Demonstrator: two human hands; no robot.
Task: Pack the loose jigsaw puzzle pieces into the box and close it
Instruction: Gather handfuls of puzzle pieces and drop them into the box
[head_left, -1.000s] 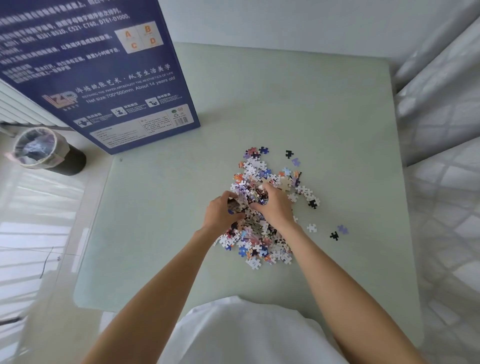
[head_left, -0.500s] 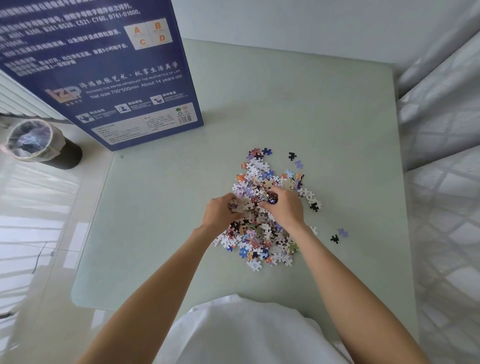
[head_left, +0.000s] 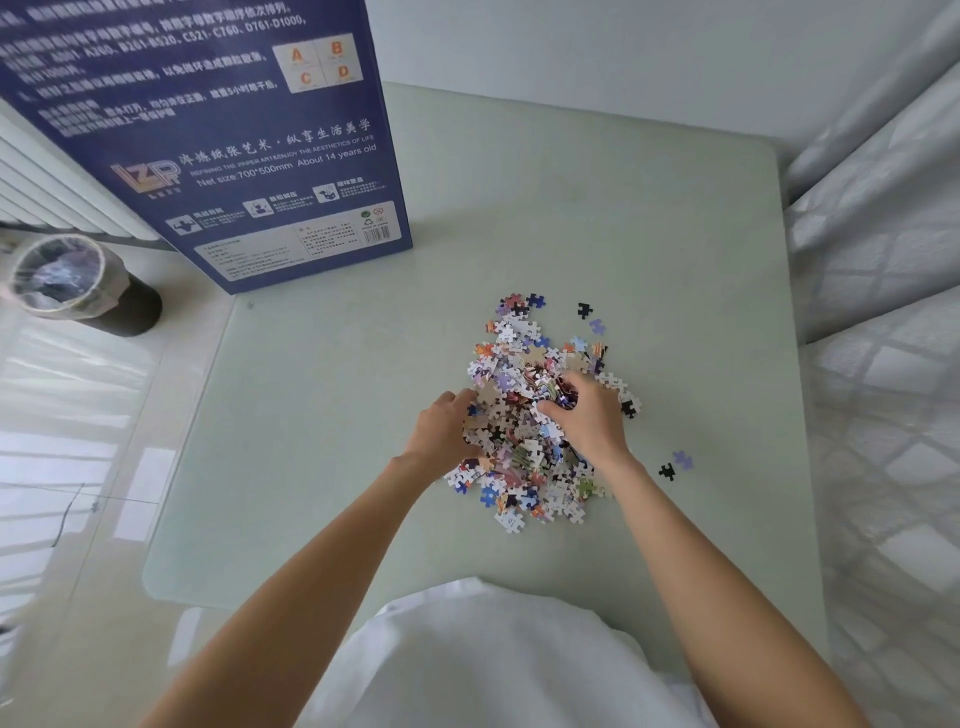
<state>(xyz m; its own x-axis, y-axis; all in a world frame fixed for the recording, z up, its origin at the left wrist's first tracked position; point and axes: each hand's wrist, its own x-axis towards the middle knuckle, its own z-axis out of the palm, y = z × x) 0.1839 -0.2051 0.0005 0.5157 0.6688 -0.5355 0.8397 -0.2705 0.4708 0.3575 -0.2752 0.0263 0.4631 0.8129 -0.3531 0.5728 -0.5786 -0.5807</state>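
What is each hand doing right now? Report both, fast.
Left hand: fingers curled into the heap of colourful cardboard jigsaw pieces, gripping some.
Right hand: curled round a clump of the same pieces.

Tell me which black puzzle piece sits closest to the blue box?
The black piece at the pile's far edge, beside a lilac piece. The other stray black piece lies much nearer the person, right of the right hand.

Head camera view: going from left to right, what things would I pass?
Waste bin → blue puzzle box → left hand → pile of puzzle pieces → right hand → two stray pieces → white curtain.
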